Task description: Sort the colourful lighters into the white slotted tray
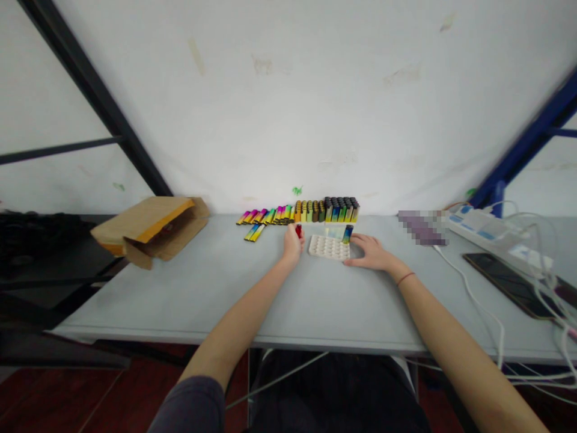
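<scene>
Left hand [293, 243]: fingers closed around a small red lighter [298, 231], of which only the top shows above the fingers. It is held just left of the tray [325, 247], at the far middle of the bench [180, 288].

Right hand [370, 252]: lying flat and loose, holding nothing, fingertips against the tray's right edge.

Tray: pale, shallow and rectangular, with a grid of round sockets. It looks like thin moulded plastic. One blue-and-yellow lighter [347, 233] stands upright in its far right corner.

Handling, judged:
- Red lighter: light, rigid, with a smooth glossy shell, so probably slippery. A pinch across the flat sides of the body, below the metal head, looks safest.
- Tray: light and somewhat flexible, likely to slide on the smooth bench unless pressed at a rim.

Beyond the tray, against the wall:
- A standing row of lighters [327, 210], dark-capped with yellow-green bodies.
- To its left, loose lighters lying flat [264, 217], iridescent pink, yellow and green.

Far left: an open cardboard box [148, 231], matt brown, tipped on its side.

Right: a white power strip [478, 225], white cables [487, 316] and a dark phone [509, 278] lying flat.
</scene>
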A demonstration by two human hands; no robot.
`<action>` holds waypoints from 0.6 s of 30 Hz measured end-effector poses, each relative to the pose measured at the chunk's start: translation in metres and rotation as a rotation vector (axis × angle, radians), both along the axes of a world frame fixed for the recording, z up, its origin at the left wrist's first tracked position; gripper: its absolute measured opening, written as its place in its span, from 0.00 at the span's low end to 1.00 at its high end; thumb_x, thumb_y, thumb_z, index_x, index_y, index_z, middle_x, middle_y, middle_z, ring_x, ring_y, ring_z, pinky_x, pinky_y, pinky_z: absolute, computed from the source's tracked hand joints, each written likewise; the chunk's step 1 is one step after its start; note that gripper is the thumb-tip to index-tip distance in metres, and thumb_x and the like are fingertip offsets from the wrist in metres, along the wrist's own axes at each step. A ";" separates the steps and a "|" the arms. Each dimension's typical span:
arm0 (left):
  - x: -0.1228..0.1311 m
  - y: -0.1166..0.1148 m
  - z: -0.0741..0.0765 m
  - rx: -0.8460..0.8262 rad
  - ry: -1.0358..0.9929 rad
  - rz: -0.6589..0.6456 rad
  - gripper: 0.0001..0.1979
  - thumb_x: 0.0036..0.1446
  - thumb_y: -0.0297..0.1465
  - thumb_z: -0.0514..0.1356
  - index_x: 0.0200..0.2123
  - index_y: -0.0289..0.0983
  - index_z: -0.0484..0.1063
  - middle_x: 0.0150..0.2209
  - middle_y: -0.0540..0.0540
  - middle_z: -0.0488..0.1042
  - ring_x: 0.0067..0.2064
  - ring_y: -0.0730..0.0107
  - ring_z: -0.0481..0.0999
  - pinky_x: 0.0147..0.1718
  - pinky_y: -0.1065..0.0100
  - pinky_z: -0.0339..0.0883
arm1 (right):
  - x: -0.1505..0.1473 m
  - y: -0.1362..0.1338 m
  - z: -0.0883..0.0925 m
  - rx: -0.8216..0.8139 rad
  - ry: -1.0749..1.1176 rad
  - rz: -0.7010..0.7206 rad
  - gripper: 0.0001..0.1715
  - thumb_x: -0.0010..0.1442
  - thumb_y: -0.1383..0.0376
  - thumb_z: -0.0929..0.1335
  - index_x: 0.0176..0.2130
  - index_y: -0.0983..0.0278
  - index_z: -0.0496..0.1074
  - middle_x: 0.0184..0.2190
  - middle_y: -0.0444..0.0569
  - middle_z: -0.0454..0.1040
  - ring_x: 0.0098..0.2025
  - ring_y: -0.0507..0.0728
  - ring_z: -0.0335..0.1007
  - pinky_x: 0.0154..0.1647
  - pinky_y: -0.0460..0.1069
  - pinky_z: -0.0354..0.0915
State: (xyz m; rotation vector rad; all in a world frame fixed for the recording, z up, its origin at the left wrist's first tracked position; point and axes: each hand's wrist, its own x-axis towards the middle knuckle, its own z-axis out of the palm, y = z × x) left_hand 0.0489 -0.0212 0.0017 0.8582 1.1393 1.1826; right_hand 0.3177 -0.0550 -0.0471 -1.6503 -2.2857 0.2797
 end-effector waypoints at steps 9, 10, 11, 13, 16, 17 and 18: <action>0.004 -0.003 -0.002 0.362 0.197 -0.081 0.13 0.69 0.42 0.54 0.36 0.40 0.67 0.23 0.54 0.65 0.23 0.74 0.64 0.26 0.72 0.61 | -0.001 -0.001 0.002 -0.003 0.007 0.015 0.51 0.55 0.37 0.72 0.67 0.59 0.69 0.71 0.61 0.64 0.72 0.75 0.56 0.72 0.70 0.50; 0.006 -0.005 -0.002 0.482 0.267 -0.115 0.10 0.68 0.39 0.56 0.39 0.40 0.69 0.27 0.52 0.70 0.29 0.72 0.70 0.33 0.71 0.67 | -0.002 -0.001 0.002 -0.001 0.006 0.014 0.51 0.55 0.37 0.72 0.67 0.60 0.69 0.71 0.62 0.64 0.72 0.75 0.56 0.72 0.71 0.50; 0.009 -0.007 -0.001 0.601 0.339 -0.150 0.07 0.67 0.37 0.58 0.41 0.39 0.71 0.32 0.49 0.74 0.36 0.69 0.75 0.41 0.68 0.70 | -0.002 -0.002 0.003 -0.001 0.004 0.011 0.51 0.55 0.37 0.73 0.67 0.60 0.68 0.71 0.62 0.64 0.72 0.75 0.57 0.72 0.70 0.50; 0.017 -0.010 0.001 0.801 0.474 -0.212 0.07 0.65 0.35 0.61 0.43 0.38 0.75 0.43 0.43 0.78 0.49 0.62 0.77 0.55 0.62 0.68 | -0.004 -0.003 0.003 0.001 0.002 0.000 0.52 0.55 0.38 0.73 0.68 0.61 0.68 0.71 0.63 0.64 0.72 0.75 0.57 0.72 0.70 0.49; 0.032 -0.011 0.001 0.940 0.606 -0.347 0.11 0.65 0.35 0.63 0.48 0.38 0.79 0.51 0.40 0.79 0.55 0.58 0.75 0.60 0.58 0.67 | -0.006 -0.004 0.004 -0.002 -0.001 -0.013 0.53 0.54 0.38 0.73 0.68 0.62 0.67 0.70 0.63 0.65 0.71 0.75 0.59 0.72 0.69 0.51; 0.037 -0.010 0.000 0.948 0.632 -0.390 0.13 0.66 0.35 0.62 0.50 0.38 0.79 0.51 0.40 0.79 0.54 0.58 0.76 0.59 0.58 0.68 | -0.006 -0.004 0.004 -0.002 -0.002 -0.015 0.54 0.54 0.38 0.73 0.68 0.63 0.67 0.70 0.64 0.65 0.71 0.75 0.59 0.72 0.69 0.51; 0.042 -0.009 -0.002 0.949 0.658 -0.424 0.13 0.67 0.35 0.61 0.51 0.38 0.79 0.52 0.40 0.79 0.53 0.59 0.77 0.58 0.59 0.69 | -0.007 -0.004 0.005 -0.001 -0.002 -0.012 0.53 0.54 0.38 0.74 0.68 0.63 0.67 0.70 0.64 0.64 0.71 0.76 0.59 0.71 0.70 0.52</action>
